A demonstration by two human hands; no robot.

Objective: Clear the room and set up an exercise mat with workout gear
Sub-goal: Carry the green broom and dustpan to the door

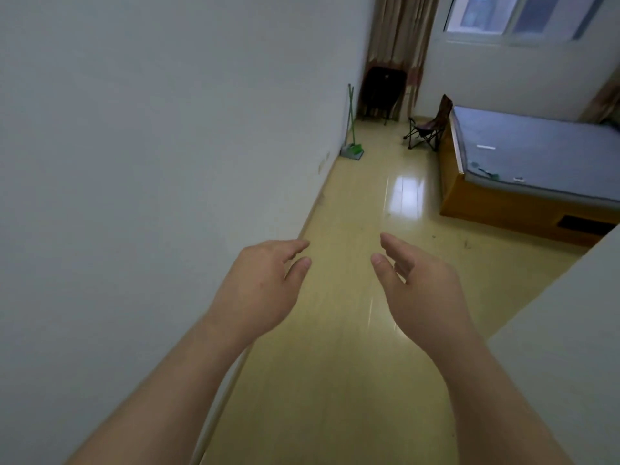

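My left hand [265, 283] and my right hand [416, 283] are stretched out in front of me above a glossy yellow floor [335, 364], palms facing each other, fingers relaxed and holding nothing. No exercise mat or workout gear shows in the view. A small folding camp chair [427, 127] stands far ahead at the corner of the bed. A green broom and dustpan [452, 142] lean on the left wall. A dark folded object [382, 95] stands in the far corner under the curtain.
A white wall [134, 162] runs along my left. A wooden bed with a bare grey mattress [536, 156] fills the right side under a window [523, 15]. A white wall corner [570, 330] juts in at the near right.
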